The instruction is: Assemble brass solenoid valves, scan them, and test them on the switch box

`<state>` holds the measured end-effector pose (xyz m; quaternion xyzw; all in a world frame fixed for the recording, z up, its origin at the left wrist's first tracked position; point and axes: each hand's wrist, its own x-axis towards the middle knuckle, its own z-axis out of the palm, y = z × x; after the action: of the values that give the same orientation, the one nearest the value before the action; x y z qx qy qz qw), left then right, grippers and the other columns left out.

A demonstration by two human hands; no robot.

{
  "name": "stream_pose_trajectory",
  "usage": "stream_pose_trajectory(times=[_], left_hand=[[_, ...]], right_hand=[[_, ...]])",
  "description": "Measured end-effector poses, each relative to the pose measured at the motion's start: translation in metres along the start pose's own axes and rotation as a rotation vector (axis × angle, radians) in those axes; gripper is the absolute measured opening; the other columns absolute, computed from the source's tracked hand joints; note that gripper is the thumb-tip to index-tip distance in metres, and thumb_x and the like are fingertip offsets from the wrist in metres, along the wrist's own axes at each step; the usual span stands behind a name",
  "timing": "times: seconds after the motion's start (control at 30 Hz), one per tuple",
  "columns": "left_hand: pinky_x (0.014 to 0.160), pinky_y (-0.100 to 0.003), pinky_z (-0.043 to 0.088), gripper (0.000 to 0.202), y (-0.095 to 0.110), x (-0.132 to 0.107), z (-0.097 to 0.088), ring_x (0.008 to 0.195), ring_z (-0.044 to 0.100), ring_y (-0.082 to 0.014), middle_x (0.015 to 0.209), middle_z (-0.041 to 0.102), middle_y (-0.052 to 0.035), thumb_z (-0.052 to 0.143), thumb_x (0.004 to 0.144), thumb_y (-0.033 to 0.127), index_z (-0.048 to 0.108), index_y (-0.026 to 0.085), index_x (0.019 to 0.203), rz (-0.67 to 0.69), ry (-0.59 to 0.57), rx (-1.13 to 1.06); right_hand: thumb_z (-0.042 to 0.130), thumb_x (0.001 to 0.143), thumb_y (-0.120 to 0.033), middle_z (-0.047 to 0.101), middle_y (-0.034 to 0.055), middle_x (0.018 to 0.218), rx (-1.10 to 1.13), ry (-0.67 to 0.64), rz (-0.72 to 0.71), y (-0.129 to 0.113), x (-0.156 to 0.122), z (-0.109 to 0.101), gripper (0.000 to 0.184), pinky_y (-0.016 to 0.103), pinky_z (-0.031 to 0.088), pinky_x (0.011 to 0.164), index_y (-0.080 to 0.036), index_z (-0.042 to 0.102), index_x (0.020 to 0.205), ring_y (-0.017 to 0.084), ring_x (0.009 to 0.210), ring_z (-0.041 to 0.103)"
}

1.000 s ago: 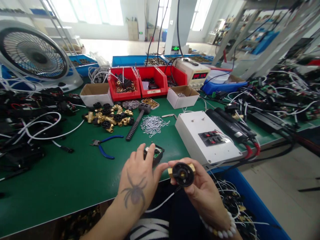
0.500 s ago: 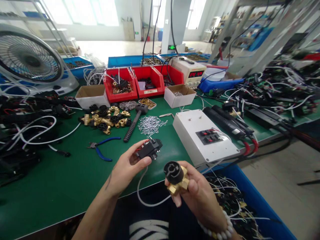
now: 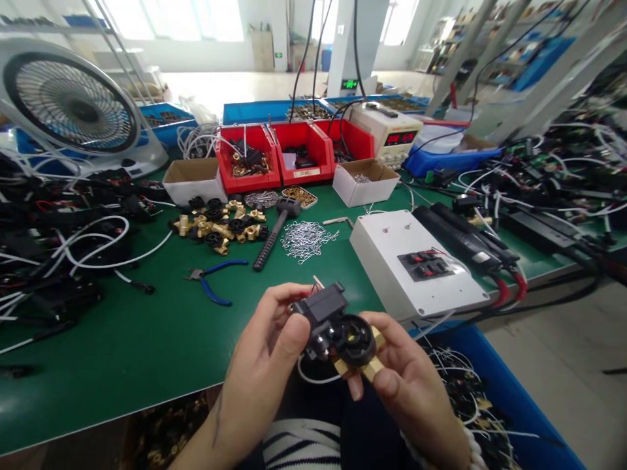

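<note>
My left hand (image 3: 267, 356) grips a small black plastic module (image 3: 323, 310) with a white wire (image 3: 313, 377) trailing from it. My right hand (image 3: 409, 385) holds a brass valve fitting with a round black cap (image 3: 356, 346). The module is pressed against the fitting's black cap, both held just in front of the near edge of the green table (image 3: 147, 339). On the table beyond lie blue-handled pliers (image 3: 213, 281), a black mallet (image 3: 274, 232), a pile of metal clips (image 3: 306, 238) and a heap of brass fittings (image 3: 220, 228).
A white test box (image 3: 416, 267) with black switches sits right of centre. Red bins (image 3: 272, 156), cardboard boxes (image 3: 365, 181) and a power supply (image 3: 392, 134) stand behind. A fan (image 3: 73, 104) and cable bundles (image 3: 59, 248) fill the left. A blue crate (image 3: 504, 405) of wired parts is at lower right.
My left hand lifted the black module off the table and carried it right to the fitting. My right hand turned the fitting, and the two parts now touch.
</note>
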<state>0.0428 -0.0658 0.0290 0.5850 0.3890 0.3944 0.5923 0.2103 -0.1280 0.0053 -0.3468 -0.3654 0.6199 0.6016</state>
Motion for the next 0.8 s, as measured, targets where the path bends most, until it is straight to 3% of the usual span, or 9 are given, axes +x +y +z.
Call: stream_pose_trajectory(times=[0.13, 0.27, 0.37, 0.5, 0.8], left_hand=[[0.086, -0.03, 0.05, 0.049, 0.003, 0.002, 0.006, 0.104, 0.061, -0.0212, 0.123, 0.06, -0.0083, 0.05, 0.091, 0.055, 0.051, 0.019, 0.124, -0.18, 0.028, -0.26], [0.099, -0.029, 0.046, 0.043, 0.0, 0.004, 0.009, 0.121, 0.054, -0.0197, 0.132, 0.058, -0.0029, 0.055, 0.09, 0.042, 0.052, 0.025, 0.13, -0.105, 0.165, -0.45], [0.111, -0.031, 0.035, 0.039, -0.003, 0.007, 0.008, 0.131, 0.045, -0.0191, 0.137, 0.054, 0.0017, 0.054, 0.092, 0.038, 0.053, 0.03, 0.13, 0.021, 0.245, -0.365], [0.117, -0.038, 0.027, 0.041, -0.006, 0.006, 0.006, 0.134, 0.04, -0.0218, 0.143, 0.048, 0.0033, 0.05, 0.095, 0.04, 0.048, 0.036, 0.136, 0.12, 0.218, -0.162], [0.115, -0.027, 0.027, 0.046, -0.001, -0.006, 0.011, 0.138, 0.034, -0.0166, 0.147, 0.041, 0.0091, 0.047, 0.097, 0.04, 0.036, 0.042, 0.141, 0.223, 0.105, 0.081]], right_hand=[[0.079, 0.077, -0.036, 0.065, -0.0006, 0.08, -0.057, 0.015, 0.062, -0.002, 0.002, 0.001, 0.036, 0.019, 0.049, 0.059, -0.025, 0.061, 0.106, 0.009, 0.062, 0.058], [0.079, 0.077, -0.036, 0.065, -0.0013, 0.078, -0.087, 0.06, 0.089, -0.003, 0.004, 0.002, 0.035, 0.017, 0.049, 0.059, -0.022, 0.06, 0.103, 0.008, 0.062, 0.058], [0.077, 0.08, -0.032, 0.067, 0.0001, 0.083, -0.1, 0.092, 0.117, -0.002, 0.003, 0.003, 0.033, 0.018, 0.051, 0.065, -0.021, 0.058, 0.105, 0.008, 0.066, 0.062], [0.074, 0.083, -0.031, 0.07, 0.002, 0.084, -0.034, 0.036, 0.165, 0.003, 0.002, 0.008, 0.043, 0.021, 0.053, 0.064, -0.022, 0.05, 0.118, 0.009, 0.064, 0.065], [0.067, 0.084, -0.048, 0.067, 0.0023, 0.073, 0.103, -0.051, 0.158, 0.01, 0.001, 0.013, 0.041, 0.017, 0.041, 0.04, -0.021, 0.056, 0.113, 0.009, 0.042, 0.057]])
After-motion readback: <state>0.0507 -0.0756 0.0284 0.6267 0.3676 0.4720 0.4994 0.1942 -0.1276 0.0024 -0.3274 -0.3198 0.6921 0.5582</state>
